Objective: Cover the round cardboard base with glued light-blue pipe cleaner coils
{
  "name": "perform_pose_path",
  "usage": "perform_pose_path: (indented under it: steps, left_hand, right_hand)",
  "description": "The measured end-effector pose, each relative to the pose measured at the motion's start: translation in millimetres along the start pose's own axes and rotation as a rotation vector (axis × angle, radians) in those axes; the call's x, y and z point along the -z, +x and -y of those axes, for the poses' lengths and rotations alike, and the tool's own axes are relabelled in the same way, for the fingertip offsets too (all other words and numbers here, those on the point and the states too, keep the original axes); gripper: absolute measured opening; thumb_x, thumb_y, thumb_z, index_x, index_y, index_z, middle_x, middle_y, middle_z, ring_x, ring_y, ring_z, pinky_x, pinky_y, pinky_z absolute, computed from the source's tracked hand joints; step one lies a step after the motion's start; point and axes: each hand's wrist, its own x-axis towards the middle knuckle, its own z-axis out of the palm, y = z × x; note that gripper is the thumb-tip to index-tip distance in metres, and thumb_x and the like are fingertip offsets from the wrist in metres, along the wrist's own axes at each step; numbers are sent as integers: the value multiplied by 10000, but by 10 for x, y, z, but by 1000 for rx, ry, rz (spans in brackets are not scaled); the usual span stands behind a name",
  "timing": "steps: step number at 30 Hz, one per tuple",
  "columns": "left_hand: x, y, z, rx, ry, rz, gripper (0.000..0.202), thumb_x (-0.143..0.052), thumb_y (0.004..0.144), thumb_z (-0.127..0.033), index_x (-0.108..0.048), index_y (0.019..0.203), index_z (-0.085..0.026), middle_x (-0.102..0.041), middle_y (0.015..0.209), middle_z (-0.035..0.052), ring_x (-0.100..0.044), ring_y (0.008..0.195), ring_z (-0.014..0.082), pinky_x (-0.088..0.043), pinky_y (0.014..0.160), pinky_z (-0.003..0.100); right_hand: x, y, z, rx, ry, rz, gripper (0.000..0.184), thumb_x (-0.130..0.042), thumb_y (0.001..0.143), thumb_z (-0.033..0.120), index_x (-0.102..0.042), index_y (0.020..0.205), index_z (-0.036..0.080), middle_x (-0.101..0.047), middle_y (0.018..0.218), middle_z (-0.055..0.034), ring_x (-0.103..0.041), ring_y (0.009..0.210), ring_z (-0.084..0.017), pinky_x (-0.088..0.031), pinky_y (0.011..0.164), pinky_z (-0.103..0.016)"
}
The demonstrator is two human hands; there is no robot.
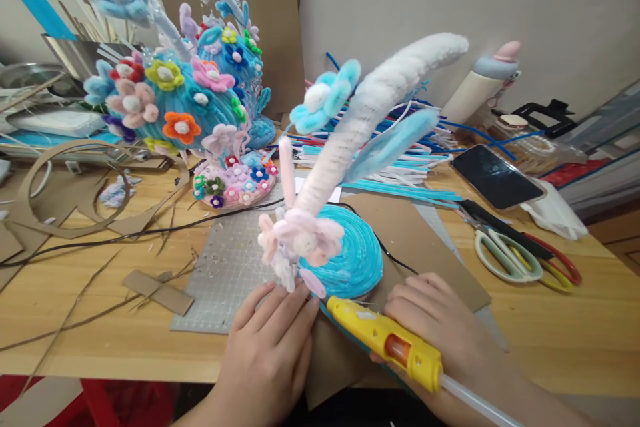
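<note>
A person's right hand (433,313) was closed around a yellow glue gun (385,337), its nozzle just beside the left hand (273,340). The left fingers were bent close together at the near edge of a fuzzy flower ornament (333,160); whether they gripped it could not be told. The ornament stood between and beyond the hands, with a blue round base (357,253), a thick white stem leaning right, and pink and blue flowers. Cardboard (420,240) lay near it on a wooden table (550,340), with scissors (507,257) and a phone (497,177) to the right.
</note>
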Motion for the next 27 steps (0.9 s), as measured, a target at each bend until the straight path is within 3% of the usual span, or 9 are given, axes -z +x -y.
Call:
perform_pose_path:
  steps: [12,27]
  left_hand:
    - [-9,-3,-7,1,-5,8,255,-483,906,-133,-706,1026,-166,-738,1067,39,-663,946,190,-361,961,351]
    - [-23,-9,-7,17,-30,0,260,-479,917,-142,-704,1042,-181,-738,1072,33,-664,963,201,-365,954,363]
  right_hand:
    - [1,-145,-113,-6,-57,-2,166,-453,839,152,-452,680,200,-463,660,-9,-371,629,-177,-232,630,-342]
    - [193,-242,-206,6,-117,56,202,-546,830,192,-437,661,207,-487,634,5,-407,597,-163,-251,609,-325]
